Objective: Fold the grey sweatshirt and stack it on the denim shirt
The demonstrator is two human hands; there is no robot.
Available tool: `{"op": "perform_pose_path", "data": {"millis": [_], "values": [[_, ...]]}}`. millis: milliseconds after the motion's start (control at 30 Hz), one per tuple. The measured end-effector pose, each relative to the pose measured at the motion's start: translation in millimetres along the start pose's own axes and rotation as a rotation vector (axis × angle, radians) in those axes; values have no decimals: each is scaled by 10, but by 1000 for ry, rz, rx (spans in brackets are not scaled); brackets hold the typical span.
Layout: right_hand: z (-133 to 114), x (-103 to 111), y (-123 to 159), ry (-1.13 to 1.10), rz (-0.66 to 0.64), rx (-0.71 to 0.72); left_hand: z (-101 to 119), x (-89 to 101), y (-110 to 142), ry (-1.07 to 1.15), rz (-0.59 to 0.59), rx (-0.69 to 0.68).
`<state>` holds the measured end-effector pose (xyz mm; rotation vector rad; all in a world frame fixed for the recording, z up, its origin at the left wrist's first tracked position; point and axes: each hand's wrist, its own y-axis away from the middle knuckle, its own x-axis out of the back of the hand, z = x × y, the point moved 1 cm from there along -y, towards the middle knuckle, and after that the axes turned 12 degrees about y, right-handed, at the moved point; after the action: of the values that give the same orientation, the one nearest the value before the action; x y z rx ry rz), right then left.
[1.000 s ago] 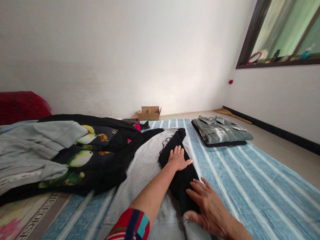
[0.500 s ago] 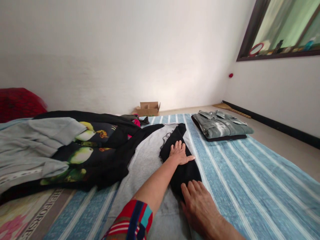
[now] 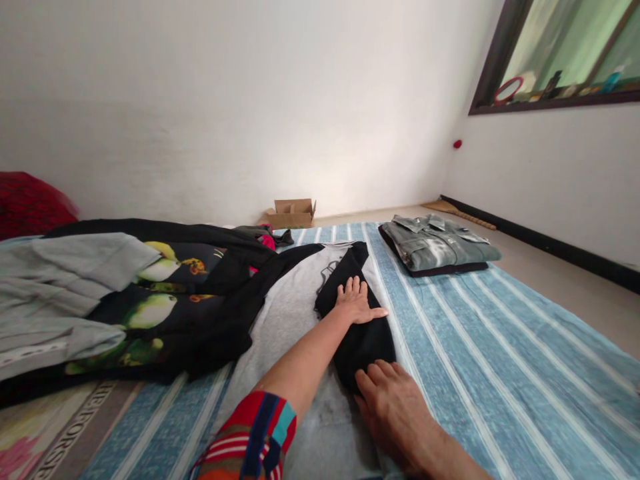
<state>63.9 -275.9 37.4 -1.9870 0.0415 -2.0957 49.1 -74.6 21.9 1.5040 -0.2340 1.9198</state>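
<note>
A grey sweatshirt (image 3: 287,313) with black sleeves lies spread on the striped sheet. Its right-hand black sleeve (image 3: 350,357) is folded across the front, over part of a dark print. On that sleeve my left hand (image 3: 356,303) rests flat, fingers stretched and thumb out to the right. Closer to me, my right hand (image 3: 400,407) has its fingers curled over the sleeve's near end; the thumb's grip underneath is mostly hidden. The other black sleeve reaches left and meets a pile of dark clothing.
Left of me lie a grey garment (image 3: 60,273) and a black garment with a fruit print (image 3: 160,313). Folded clothes (image 3: 440,247) sit at the right on the blue striped sheet (image 3: 500,347). A cardboard box (image 3: 293,213) stands by the wall, a window (image 3: 565,53) at upper right.
The view has shifted slightly, so the surroundings sit a little further left and higher. Both hands keep their places on the folded sleeve.
</note>
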Motion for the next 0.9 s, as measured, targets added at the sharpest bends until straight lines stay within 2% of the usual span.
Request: {"op": "perform_pose_path", "data": {"millis": [133,267,367,500,567,633,767,900], "values": [[41,99,-16,73,-98,95,-43,-46,17,-24,52,-43],[47,140,24,96,-143,160,-72,-79,15,-32,93,-70],[43,217,12,37,-110,85,-78,-94,13,-39,113,-80],[81,303,-156,-90,38,-97,-76,-98,17,-51,136,-87],[100,227,-246,-124,71,-168,-77,-97,18,-55,137,-84],[103,62,-285,-136,60,-213,-79,-97,16,-53,128,-79],[58,-284,-201,-131,6,-228,-83,-102,8,-50,128,-82],[26,-361,-127,-144,-29,-243,-84,-106,9,-48,134,-82]]}}
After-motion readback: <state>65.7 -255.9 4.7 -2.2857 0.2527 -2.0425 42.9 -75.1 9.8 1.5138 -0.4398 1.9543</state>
